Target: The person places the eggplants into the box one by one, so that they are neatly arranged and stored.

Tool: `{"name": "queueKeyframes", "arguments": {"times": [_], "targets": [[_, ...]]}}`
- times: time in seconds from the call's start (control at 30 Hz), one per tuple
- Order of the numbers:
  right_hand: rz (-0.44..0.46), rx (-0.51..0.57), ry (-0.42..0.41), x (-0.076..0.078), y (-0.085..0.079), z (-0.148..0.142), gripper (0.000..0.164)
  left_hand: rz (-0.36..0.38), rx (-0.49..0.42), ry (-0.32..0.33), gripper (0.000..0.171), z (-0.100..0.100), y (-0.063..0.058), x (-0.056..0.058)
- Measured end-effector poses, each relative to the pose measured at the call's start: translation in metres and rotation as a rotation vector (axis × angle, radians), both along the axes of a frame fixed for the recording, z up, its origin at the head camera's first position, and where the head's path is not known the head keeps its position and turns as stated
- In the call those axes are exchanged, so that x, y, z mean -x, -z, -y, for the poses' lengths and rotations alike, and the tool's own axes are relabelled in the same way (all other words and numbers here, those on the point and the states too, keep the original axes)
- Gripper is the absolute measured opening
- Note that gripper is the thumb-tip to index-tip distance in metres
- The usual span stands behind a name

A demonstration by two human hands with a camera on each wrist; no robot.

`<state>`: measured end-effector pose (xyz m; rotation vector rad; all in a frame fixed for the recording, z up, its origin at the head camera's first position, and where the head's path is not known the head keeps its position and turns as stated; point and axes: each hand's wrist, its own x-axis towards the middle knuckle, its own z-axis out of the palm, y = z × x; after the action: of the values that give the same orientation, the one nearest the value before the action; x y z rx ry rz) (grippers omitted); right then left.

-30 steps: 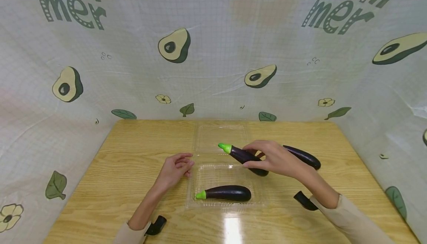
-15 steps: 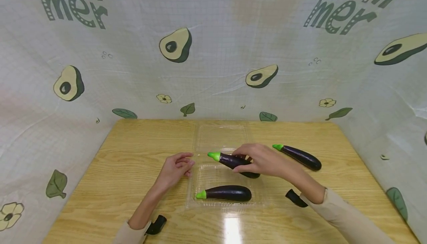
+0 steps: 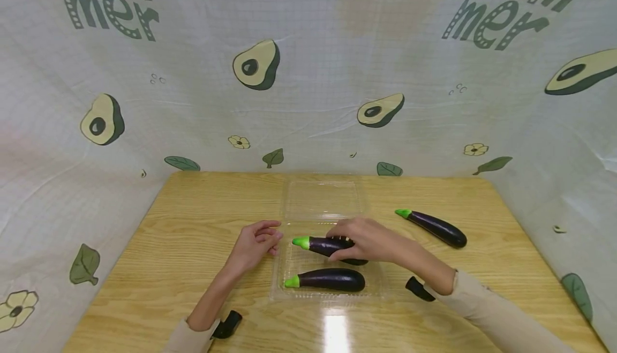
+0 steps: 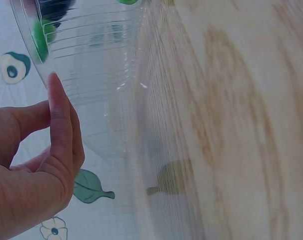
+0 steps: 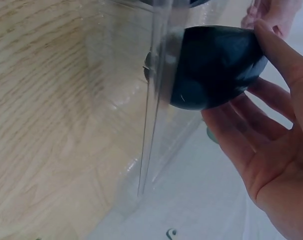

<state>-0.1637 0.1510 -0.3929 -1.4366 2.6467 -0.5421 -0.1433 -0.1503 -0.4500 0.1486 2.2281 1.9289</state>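
Note:
My right hand (image 3: 362,239) pinches a dark purple eggplant (image 3: 320,246) with a bright green stem between thumb and fingers. It holds this eggplant over the back half of a clear plastic clamshell box (image 3: 279,291). In the right wrist view the rounded dark end of the eggplant (image 5: 216,67) overlaps the box wall. A second eggplant (image 3: 332,279) lies along the front of the box, stem to the left. My left hand (image 3: 255,243) is at the box's left side with loosely bent fingers; in the left wrist view a fingertip (image 4: 53,82) is right at the rim.
The box's lid (image 3: 323,197) lies folded back behind it on the wooden table (image 3: 207,203). A third eggplant (image 3: 436,228) lies on the table at the right, beyond my right forearm. A white curtain (image 3: 318,74) printed with avocados surrounds the table.
My right hand has carried its eggplant left, toward me and lower, from the box's back right to over its inside. The left hand stays at the box's left side.

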Motion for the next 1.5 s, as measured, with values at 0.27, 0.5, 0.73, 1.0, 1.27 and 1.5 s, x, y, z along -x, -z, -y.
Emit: {"name": "queueKeyframes", "arguments": {"times": [0.27, 0.5, 0.73, 1.0, 1.27, 1.5], "targets": [[0.030, -0.087, 0.000, -0.003, 0.008, 0.003, 0.045, -0.002, -0.001, 0.011, 0.041, -0.001, 0.000, 0.000], [0.083, -0.095, -0.007, -0.003, 0.011, 0.004, 0.045, 0.003, 0.001, 0.011, 0.041, -0.001, 0.000, 0.001], [0.120, -0.099, -0.005, -0.002, 0.015, 0.005, 0.045, 0.010, 0.002, 0.005, 0.041, -0.001, 0.000, 0.001], [0.154, -0.106, -0.005, -0.001, 0.020, 0.008, 0.039, 0.009, 0.007, -0.005, 0.041, -0.001, 0.000, 0.000], [0.188, -0.098, -0.028, -0.001, 0.023, 0.008, 0.033, 0.002, 0.014, -0.009, 0.040, -0.001, 0.001, 0.001], [0.212, -0.086, -0.003, -0.003, 0.025, 0.005, 0.033, 0.000, 0.011, -0.010, 0.040, 0.000, 0.002, 0.000]]}}
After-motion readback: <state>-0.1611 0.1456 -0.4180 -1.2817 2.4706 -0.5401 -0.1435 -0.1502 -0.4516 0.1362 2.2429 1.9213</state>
